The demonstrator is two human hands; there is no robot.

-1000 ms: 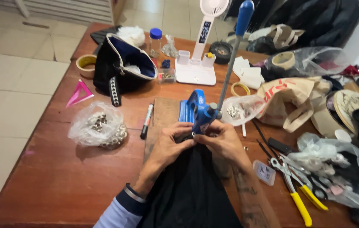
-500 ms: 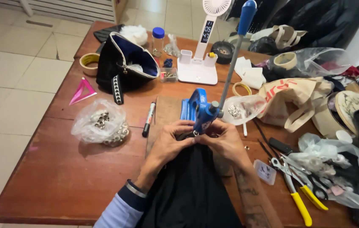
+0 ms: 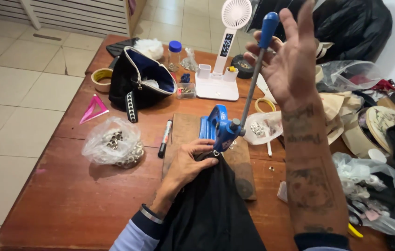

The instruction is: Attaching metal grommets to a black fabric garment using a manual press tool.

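Left hand lies on the wooden board near the middle of the table, fingers curled down on the top edge of a black cloth, pressing it in under the head of the blue hand press. Grip is a pinch-and-press on the cloth, thumb and fingertips closed over the fabric just beside the press. A silver bracelet sits at that wrist.

Right hand is raised above the far side of the table, palm open, fingers spread. It stands just beside the blue knob of the press lever; whether the fingers touch the knob cannot be told. It grasps nothing visibly.

Black cloth runs from the press head down to the near edge of the table and off it.

Other items: a clear bag of metal rings toward the left edge; a black marker just left of the board; a pink plastic triangle and a roll of tape near the left edge; an open black pouch toward the far left corner; a white desk fan at the far edge; a second small bag of metal parts right of the press.
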